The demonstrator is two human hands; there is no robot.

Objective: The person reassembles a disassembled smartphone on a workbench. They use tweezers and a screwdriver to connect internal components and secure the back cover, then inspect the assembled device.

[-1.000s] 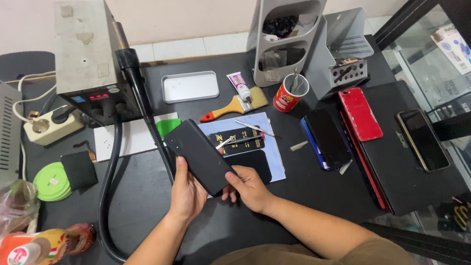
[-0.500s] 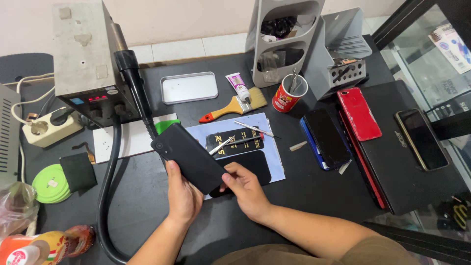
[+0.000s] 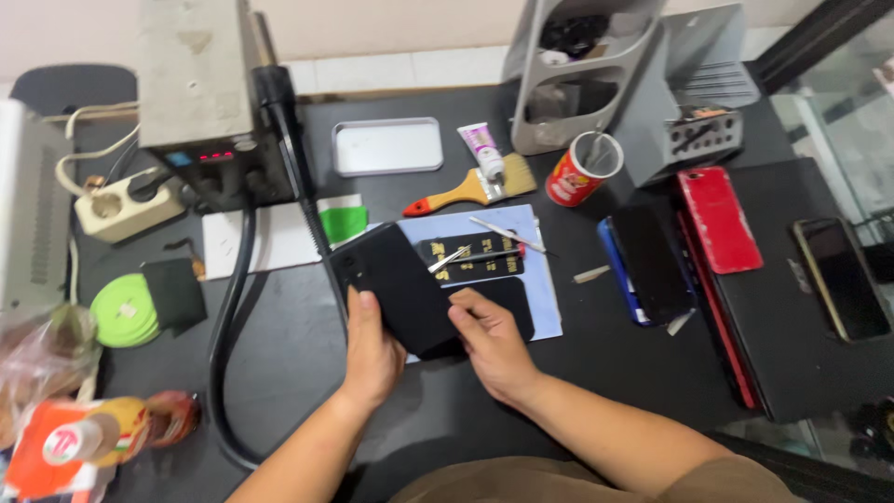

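Mid-table, my left hand (image 3: 371, 349) and right hand (image 3: 494, 342) both grip a flat black smartphone (image 3: 400, 289), back up; its casing looks unopened, the metal tweezers (image 3: 507, 235) lying unused beyond.

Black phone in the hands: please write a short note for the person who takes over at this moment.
Left hand: holds the black phone from its left side, back up.
Right hand: grips the phone's lower right edge.
The phone is lifted over the blue mat, which lies on the black table.
On the mat: tweezers and a dark phone part.
Done: phone picked up, held in both hands.
Left: it looks closed; nothing shows it opened yet.
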